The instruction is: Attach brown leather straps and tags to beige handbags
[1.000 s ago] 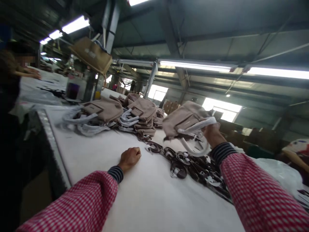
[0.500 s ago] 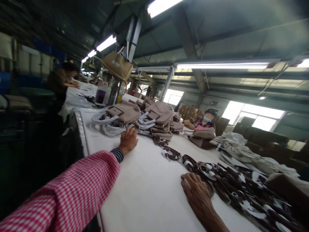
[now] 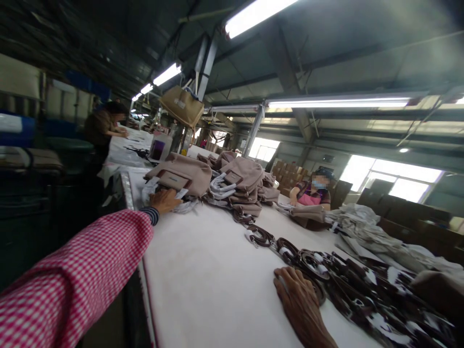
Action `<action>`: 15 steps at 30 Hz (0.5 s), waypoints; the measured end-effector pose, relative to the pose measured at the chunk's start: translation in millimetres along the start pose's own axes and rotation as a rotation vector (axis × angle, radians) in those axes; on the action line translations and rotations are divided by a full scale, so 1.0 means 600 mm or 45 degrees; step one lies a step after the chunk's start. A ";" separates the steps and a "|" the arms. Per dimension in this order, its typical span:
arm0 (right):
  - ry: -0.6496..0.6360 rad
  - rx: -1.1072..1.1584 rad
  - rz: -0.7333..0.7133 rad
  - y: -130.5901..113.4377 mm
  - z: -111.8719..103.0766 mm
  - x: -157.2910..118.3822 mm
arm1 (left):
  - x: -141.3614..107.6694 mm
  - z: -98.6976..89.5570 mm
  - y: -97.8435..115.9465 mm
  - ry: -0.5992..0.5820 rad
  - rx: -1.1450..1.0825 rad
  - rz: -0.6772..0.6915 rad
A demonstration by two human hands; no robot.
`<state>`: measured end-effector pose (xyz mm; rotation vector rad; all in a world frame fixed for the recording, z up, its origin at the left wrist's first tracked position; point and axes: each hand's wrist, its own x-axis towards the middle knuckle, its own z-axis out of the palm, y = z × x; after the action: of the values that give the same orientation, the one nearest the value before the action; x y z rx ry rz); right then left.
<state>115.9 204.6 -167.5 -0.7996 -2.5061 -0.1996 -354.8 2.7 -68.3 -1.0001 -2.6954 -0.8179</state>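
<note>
My left hand [image 3: 164, 200], in a pink checked sleeve, is closed at the white-wrapped handles of a taupe handbag [image 3: 197, 175] on the left of the table; its fingertips are partly hidden against the bag. That bag lies with its brown front patch [image 3: 176, 180] facing me. Close beside it is a pile of similar handbags [image 3: 248, 176]. My right hand [image 3: 299, 302] rests palm down on the white table [image 3: 210, 270], its fingers loosely bent and holding nothing visible. Next to it lie coiled dark brown straps [image 3: 313, 266] with white wrapping on parts of them.
Many more dark straps [image 3: 362, 295] cover the table's right side. Across the table a person in a mask [image 3: 315, 191] has a taupe bag [image 3: 308, 212] in front of them. Whitish cloth [image 3: 357, 217] is heaped at the right. A tan bag [image 3: 182, 104] hangs from a post.
My left hand has moved left and forward from the bare tabletop onto the handbag's handles, and the bag has shifted. My right hand stays beside the straps. The view has turned slightly.
</note>
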 end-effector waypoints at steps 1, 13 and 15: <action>-0.006 0.007 0.011 -0.004 -0.002 0.001 | -0.012 -0.002 0.026 -0.040 -0.002 0.021; 0.265 0.876 0.368 -0.058 -0.126 -0.041 | -0.370 -0.056 0.406 -1.078 -0.764 0.824; 0.293 1.006 0.574 -0.052 -0.172 -0.075 | -0.427 -0.066 0.436 -1.312 -0.838 0.834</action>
<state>172.2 127.2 -100.4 -0.8860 -1.8708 0.7572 7.4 3.0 -1.9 -2.9066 -2.3238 -1.2857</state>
